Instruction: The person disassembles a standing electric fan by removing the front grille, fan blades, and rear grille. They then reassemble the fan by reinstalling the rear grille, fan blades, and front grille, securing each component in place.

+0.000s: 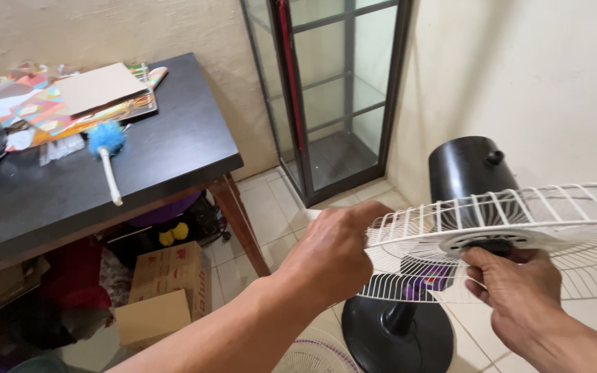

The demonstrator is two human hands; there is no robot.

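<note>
- White wire fan guard (519, 235) held flat-ish, tilted, in front of black fan motor housing (468, 169), above round black fan base (399, 335).
- Left hand (333, 252) closed around guard's left rim, fingers curled over wires.
- Right hand (516, 283) under guard's centre hub, fingers pinching black piece there.
- Dark table (174, 148) left, carrying blue duster (107, 148), cardboard sheet (98, 86), coloured papers (43, 110).
- Cardboard boxes (167, 287) beneath table; glass cabinet (333, 90) at back wall.
</note>
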